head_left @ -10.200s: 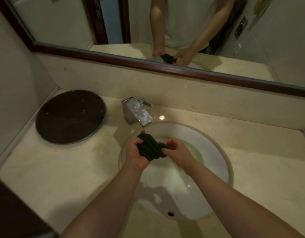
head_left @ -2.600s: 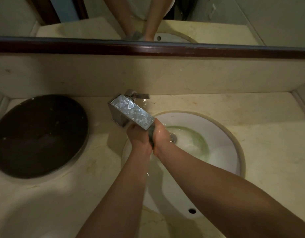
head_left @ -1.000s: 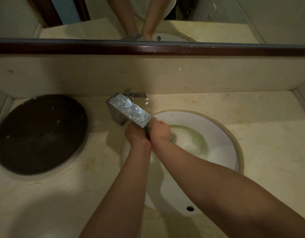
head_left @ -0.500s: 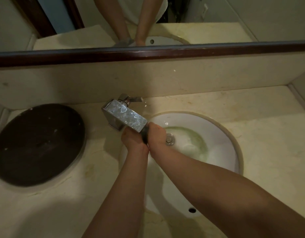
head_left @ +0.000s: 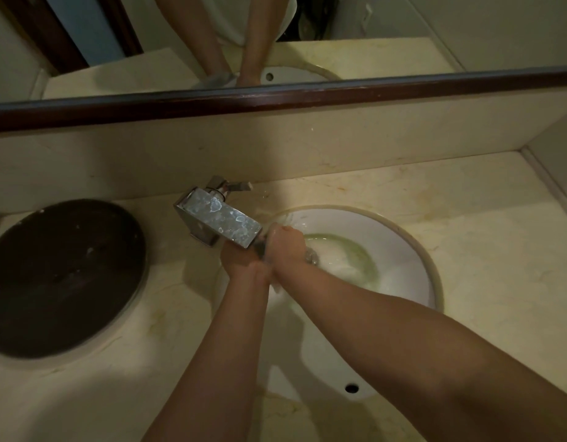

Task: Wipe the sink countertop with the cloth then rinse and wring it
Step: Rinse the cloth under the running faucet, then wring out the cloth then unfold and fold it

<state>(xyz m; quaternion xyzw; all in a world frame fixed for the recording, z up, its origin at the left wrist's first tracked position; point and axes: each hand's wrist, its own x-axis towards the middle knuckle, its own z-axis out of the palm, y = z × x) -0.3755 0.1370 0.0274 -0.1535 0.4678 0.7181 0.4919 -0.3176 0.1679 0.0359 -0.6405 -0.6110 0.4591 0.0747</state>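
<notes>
Cloth of dark fabric point(head_left: 259, 249) sits just under the spout of the square chrome faucet point(head_left: 218, 221), only a sliver showing between my left hand point(head_left: 240, 257) and right hand point(head_left: 287, 247). Both hands curl round it, pressed together, over the white round sink basin point(head_left: 403, 240). Dark round tray point(head_left: 62, 275) lies left of the faucet on the beige marble countertop point(head_left: 486, 250)

We see a cream marble worktop point(head_left: 486, 256), faintly veined with yellow, spreading across the lower frame. At the left of the frame a dark brown round disc point(head_left: 62, 279) lies flat on it, flecked with a few pale spots. A square chrome tap point(head_left: 218, 223), water-spotted, stands at centre, just behind a white oval sink basin point(head_left: 393, 240) sunk into the worktop at centre right. A matching cream upstand point(head_left: 275, 154) runs along the worktop's far edge.
</notes>
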